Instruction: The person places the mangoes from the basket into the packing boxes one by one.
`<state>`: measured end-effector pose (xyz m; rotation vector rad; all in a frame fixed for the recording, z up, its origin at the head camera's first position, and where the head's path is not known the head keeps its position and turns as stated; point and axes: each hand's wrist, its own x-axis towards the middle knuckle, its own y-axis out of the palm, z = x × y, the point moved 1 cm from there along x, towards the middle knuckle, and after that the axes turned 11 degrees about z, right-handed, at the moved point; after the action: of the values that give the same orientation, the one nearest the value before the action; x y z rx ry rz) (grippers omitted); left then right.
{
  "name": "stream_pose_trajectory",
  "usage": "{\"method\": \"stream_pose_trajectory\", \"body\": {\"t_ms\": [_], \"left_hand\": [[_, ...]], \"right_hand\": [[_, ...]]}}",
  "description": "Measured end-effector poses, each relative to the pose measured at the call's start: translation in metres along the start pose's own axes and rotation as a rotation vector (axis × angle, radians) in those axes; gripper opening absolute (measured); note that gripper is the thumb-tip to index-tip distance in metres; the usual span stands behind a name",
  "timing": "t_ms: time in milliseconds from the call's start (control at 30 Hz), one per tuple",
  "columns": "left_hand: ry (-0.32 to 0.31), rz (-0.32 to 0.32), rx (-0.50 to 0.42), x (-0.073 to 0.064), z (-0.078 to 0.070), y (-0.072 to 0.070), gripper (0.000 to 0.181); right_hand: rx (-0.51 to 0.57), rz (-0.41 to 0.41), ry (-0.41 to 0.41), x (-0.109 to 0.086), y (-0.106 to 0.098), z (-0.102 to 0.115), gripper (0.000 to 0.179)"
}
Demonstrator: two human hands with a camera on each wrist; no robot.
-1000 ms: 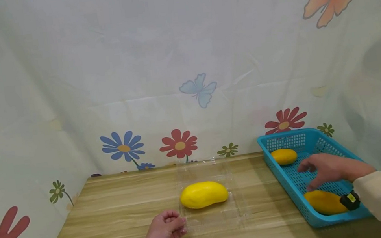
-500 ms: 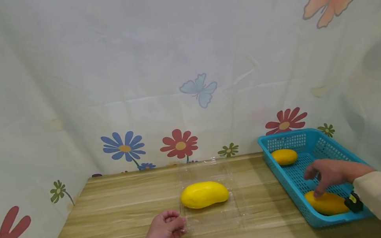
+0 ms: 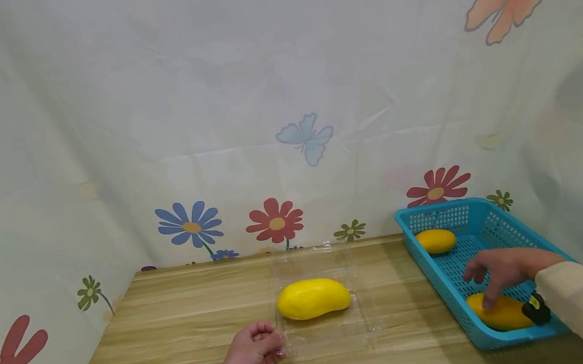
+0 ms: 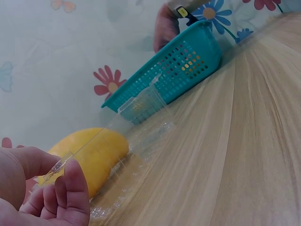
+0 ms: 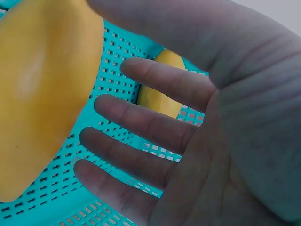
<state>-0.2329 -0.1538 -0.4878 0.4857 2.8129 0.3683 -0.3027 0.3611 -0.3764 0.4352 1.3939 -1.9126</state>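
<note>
Right now the near mango (image 3: 499,312) lies in the front end of the teal basket (image 3: 449,293), lengthwise along the near wall, and our right hand (image 3: 501,270) hangs over it with fingers spread and straight, gripping nothing. From the head view the thumb seems to touch its top, though we cannot be sure of contact. To take it well, we judge we should lower the palm onto its broad middle, wrap thumb on one side and fingers on the other, and lift straight up so it clears the basket wall. It looks smooth, plump and deep yellow-orange, with a soft sheen in the wrist view (image 5: 42,89); it may slip if pinched at a tip.

A second, smaller mango (image 3: 436,241) sits at the basket's far end, well apart. On the wooden table (image 3: 178,323) a brighter yellow mango (image 3: 313,298) rests in a clear plastic tray (image 3: 337,334), whose near-left corner our left hand (image 3: 248,360) holds with curled fingers.
</note>
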Motion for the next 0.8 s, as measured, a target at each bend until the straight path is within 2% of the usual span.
{"method": "stream_pose_trajectory", "body": {"t_ms": [333, 567, 800], "left_hand": [[-0.011, 0.018, 0.001, -0.0007, -0.0013, 0.0011, 0.034], [-0.018, 0.015, 0.004, -0.0006, -0.0025, 0.0013, 0.037], [-0.022, 0.015, 0.002, -0.0002, -0.0026, 0.0009, 0.037]], "right_hand": [[-0.018, 0.065, 0.047, 0.0058, 0.0006, -0.0070, 0.052], [0.055, 0.099, 0.063, 0.0062, 0.0026, -0.0096, 0.053], [0.066, 0.130, 0.094, 0.0063, 0.0048, -0.0083, 0.048]]}}
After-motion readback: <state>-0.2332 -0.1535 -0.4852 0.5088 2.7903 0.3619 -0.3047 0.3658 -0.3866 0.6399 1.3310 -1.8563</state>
